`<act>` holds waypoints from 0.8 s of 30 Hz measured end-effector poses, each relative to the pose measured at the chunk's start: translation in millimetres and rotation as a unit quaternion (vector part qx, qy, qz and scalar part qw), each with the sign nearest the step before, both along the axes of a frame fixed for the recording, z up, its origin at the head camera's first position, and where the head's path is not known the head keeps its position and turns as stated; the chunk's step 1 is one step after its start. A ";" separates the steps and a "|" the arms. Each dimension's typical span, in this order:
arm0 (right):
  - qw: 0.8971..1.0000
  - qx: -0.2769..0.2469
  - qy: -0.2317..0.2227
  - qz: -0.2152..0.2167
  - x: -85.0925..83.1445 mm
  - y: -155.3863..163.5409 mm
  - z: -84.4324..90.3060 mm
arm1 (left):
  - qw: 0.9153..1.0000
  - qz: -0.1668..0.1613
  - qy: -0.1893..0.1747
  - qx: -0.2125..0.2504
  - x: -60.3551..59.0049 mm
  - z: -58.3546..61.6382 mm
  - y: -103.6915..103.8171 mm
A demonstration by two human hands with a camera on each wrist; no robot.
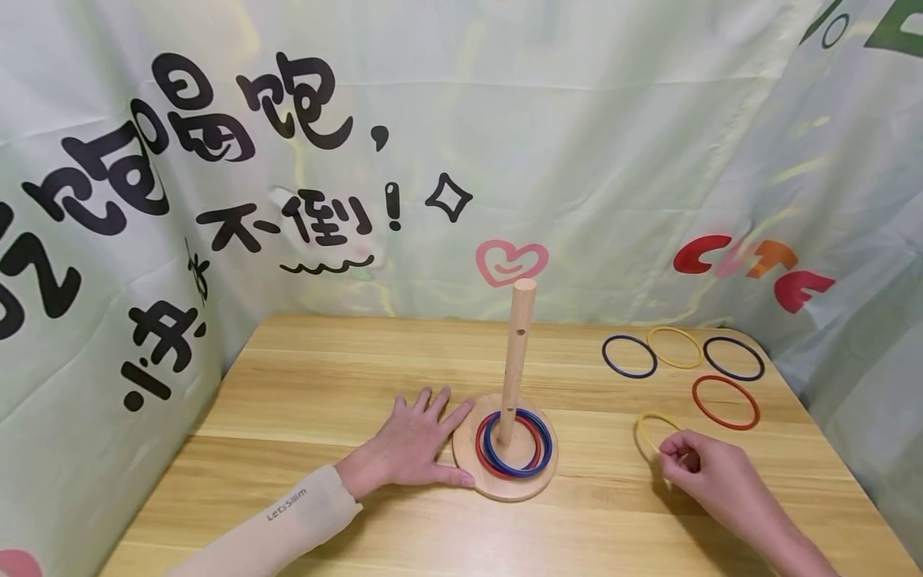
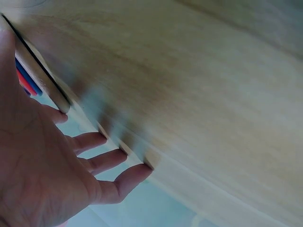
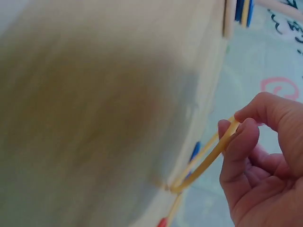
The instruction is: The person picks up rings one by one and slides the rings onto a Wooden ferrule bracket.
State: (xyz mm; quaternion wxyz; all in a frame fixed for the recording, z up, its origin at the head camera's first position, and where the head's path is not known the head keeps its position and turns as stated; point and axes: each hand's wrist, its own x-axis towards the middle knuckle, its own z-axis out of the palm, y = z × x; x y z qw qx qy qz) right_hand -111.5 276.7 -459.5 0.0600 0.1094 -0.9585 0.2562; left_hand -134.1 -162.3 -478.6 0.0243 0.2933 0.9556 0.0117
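A round wooden base (image 1: 505, 491) carries an upright wooden post (image 1: 517, 353). Around the post's foot lie a red ring (image 1: 479, 449) and blue rings (image 1: 550, 453); the right wrist view also shows a yellow ring (image 3: 245, 13) in that stack. My left hand (image 1: 411, 449) lies with fingers spread, its thumb and index finger at the left edge of the base. To the right of the base, my right hand (image 1: 714, 473) pinches another yellow ring (image 3: 208, 161) between thumb and fingertips. That ring is tilted up, its far side low over the tabletop.
At the back right of the wooden table (image 1: 346, 361) lie two blue rings (image 1: 630, 375) (image 1: 734, 377), a yellow ring (image 1: 674, 366) and a red ring (image 1: 726, 426). A printed cloth (image 1: 577, 160) hangs behind the table and along both sides.
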 end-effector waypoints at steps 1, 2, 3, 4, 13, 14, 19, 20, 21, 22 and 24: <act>1.000 -0.005 0.016 0.008 0.9 -4.0 1.7 | 1.000 0.000 0.000 0.000 0.0 -0.1 0.1; 0.999 -0.012 0.032 0.016 1.7 -7.7 3.6 | 1.000 0.000 0.001 0.000 -0.1 -0.3 0.2; 0.998 -0.018 0.049 0.024 2.6 -11.1 5.9 | 1.000 0.000 0.001 0.000 -0.1 -0.4 0.2; 0.997 -0.023 0.066 0.032 3.7 -14.2 8.1 | 1.000 0.000 0.001 0.000 -0.1 -0.6 0.3; 0.983 -0.054 0.154 0.086 16.6 -36.8 33.1 | 1.000 0.000 -0.003 0.002 0.3 -0.1 0.6; 0.982 -0.053 0.158 0.089 17.9 -39.2 36.4 | 1.000 0.001 -0.004 0.003 0.2 -0.2 0.6; 0.972 -0.060 0.192 0.119 24.8 -50.3 54.5 | 1.000 0.002 -0.006 0.003 0.4 0.0 0.6; 0.970 -0.062 0.199 0.127 26.1 -52.4 58.6 | 1.000 0.002 -0.006 0.002 0.5 0.2 0.6; 0.967 -0.065 0.204 0.137 27.5 -54.8 62.7 | 1.000 0.002 -0.006 0.002 0.6 0.2 0.6; 0.965 -0.067 0.206 0.145 28.8 -57.4 67.0 | 1.000 0.002 -0.005 0.001 0.7 0.2 0.6; 0.962 -0.074 0.208 0.161 31.1 -62.7 75.7 | 1.000 0.003 -0.006 0.001 1.0 0.2 0.5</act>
